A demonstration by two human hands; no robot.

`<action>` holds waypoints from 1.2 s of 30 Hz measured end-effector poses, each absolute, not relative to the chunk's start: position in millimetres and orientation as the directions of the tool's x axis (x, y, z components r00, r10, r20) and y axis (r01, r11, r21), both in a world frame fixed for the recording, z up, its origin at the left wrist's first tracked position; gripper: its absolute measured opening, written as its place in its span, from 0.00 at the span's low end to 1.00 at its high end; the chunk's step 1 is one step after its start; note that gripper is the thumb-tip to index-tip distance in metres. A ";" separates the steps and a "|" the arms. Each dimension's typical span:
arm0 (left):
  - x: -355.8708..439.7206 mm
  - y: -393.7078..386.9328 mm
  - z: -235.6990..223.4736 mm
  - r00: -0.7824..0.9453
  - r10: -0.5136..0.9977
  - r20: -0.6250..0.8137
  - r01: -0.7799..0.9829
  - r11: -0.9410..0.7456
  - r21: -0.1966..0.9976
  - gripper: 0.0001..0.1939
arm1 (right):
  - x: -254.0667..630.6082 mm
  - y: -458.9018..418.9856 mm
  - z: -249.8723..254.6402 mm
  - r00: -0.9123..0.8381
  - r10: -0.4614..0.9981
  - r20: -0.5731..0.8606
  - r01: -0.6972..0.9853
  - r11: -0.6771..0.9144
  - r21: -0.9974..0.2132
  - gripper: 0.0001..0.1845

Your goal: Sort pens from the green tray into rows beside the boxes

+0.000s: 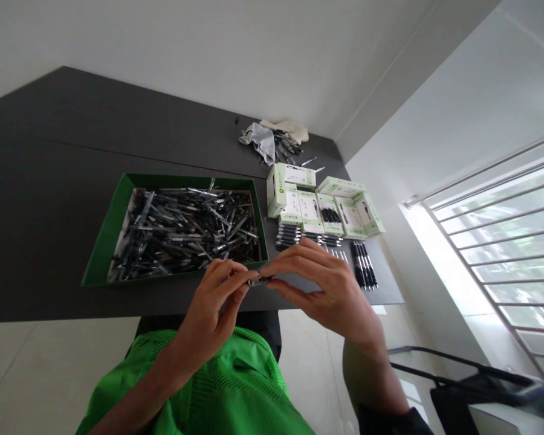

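Between my two hands, just in front of the table's near edge, is a dark pen (259,280), mostly covered by fingers. My left hand (223,294) pinches its left end between thumb and fingertips. From the other side, my right hand (323,283) closes its thumb and fingers on the right end. Directly beyond my left hand stands a green box (102,241) filled with a jumble of loose pens (185,226). Past my right hand, rows of black pen parts (288,235) lie on the table, and several black-and-silver pens (364,264) are lined up to the right.
White-and-green cartons (299,175) stand behind the rows, some small black pieces (330,215) among them. Grey and cream cloths (262,140) lie near more pens at the back of the dark table (49,157). A barred window (508,254) and a black-framed chair (462,377) are at right.
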State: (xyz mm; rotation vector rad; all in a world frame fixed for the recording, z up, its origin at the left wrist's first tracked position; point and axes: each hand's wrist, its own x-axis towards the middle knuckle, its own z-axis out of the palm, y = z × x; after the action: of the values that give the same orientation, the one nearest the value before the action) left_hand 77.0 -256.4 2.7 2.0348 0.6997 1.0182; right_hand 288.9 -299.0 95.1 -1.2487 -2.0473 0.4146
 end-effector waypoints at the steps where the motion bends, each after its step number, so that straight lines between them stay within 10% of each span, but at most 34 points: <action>1: 77.0 -256.5 2.5 0.537 0.725 0.432 0.132 -0.578 0.805 0.16 | 288.8 -298.9 94.3 -0.294 0.867 0.402 0.644 0.490 -0.587 0.07; 16: 76.8 -256.6 4.7 0.529 0.775 0.346 0.068 -0.446 0.893 0.13 | 291.7 -305.5 81.4 -0.149 0.929 0.338 0.636 0.352 -0.687 0.15; 24: 75.6 -255.4 6.0 0.408 0.881 0.240 0.039 -0.280 0.959 0.12 | 256.7 -317.7 20.7 0.079 0.985 0.156 0.299 0.126 -0.946 0.11; 36: 82.7 -258.0 7.9 0.583 0.768 0.266 -0.138 -0.229 0.964 0.15 | 247.9 -325.5 -9.4 0.047 0.995 0.093 -0.148 0.099 -0.984 0.08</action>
State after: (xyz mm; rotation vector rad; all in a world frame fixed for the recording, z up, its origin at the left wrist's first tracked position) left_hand 82.7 -258.0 7.9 1.5879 0.5439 0.9206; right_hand 247.9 -325.5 -9.4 -1.0477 -1.1139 1.1769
